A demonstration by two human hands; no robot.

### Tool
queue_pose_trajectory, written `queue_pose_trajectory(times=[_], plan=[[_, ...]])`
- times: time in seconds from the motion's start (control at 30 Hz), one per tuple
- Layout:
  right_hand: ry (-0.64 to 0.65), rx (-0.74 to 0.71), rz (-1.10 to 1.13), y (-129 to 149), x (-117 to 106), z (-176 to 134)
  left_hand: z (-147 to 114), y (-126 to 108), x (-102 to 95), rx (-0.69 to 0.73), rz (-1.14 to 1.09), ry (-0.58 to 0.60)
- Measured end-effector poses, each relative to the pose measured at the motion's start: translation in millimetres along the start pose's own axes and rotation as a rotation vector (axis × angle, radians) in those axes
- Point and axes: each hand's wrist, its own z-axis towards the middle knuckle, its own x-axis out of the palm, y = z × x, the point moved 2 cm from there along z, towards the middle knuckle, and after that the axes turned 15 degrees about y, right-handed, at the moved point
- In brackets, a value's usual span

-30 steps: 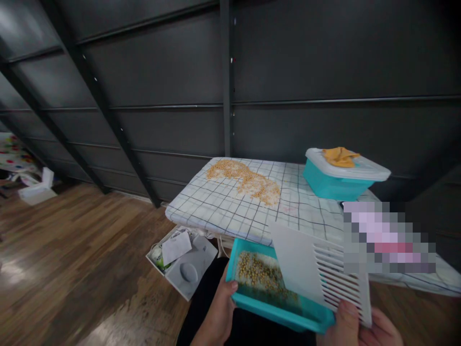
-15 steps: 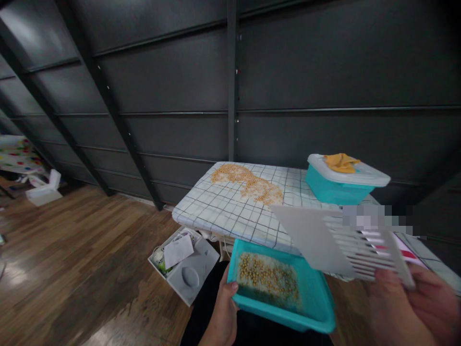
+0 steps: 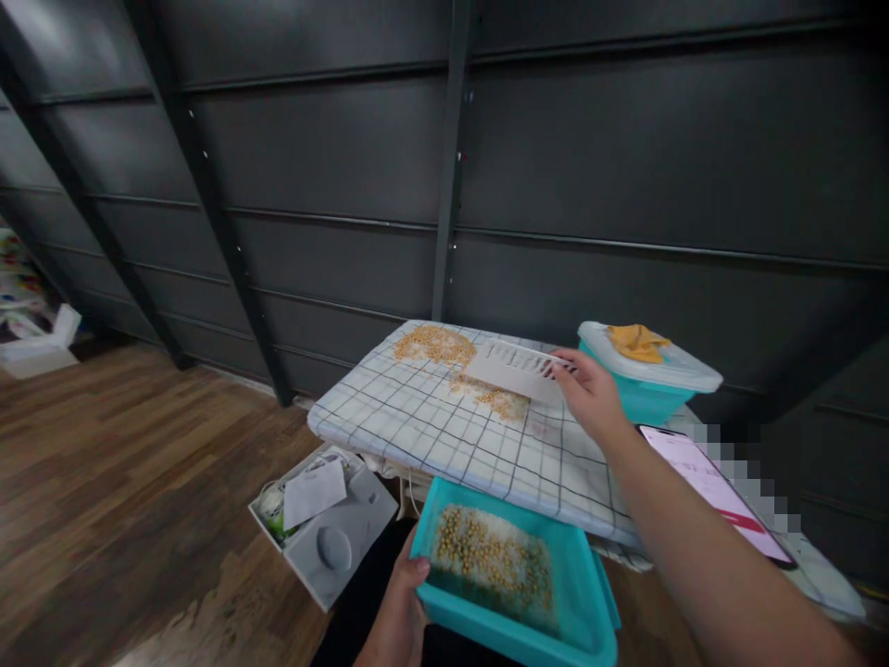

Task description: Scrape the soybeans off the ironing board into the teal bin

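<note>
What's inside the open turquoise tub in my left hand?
Inside the turquoise tub, yellow beans and white grains lie mixed, toward the end your left hand grips. The mix covers the floor beneath it, so anything buried there can't be seen.

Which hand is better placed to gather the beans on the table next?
Probably the right hand: it holds the slotted panel by the beans on the table, while the left hand grips the tub.
</note>
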Motion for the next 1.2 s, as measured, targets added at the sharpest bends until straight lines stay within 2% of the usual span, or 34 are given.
queue_pose_trajectory(times=[0.13, 0.27, 0.47, 0.6, 0.73, 1.2], plan=[[0.053, 0.006, -0.006, -10, 3, -6, 0, 3, -7.1, 0.015, 0.067, -0.115], [0.163, -0.032, -0.076, -15, -2, 0, 2, 3, -11.0, 0.017, 0.106, -0.171], [0.341, 0.006, -0.093, -21, -5, 1, 5, 2, -10.6, 0.04, 0.119, -0.196], [0.369, 0.034, -0.109, -17, -7, -1, 4, 4, -2.4, 0.028, 0.111, -0.204], [0.432, -0.022, -0.117, -8, -8, -3, 3, 7, 4.2, 0.001, 0.124, -0.212], [0.545, 0.003, -0.011, 9, -15, -8, 4, 10, 4.5, -0.009, 0.106, -0.195]])
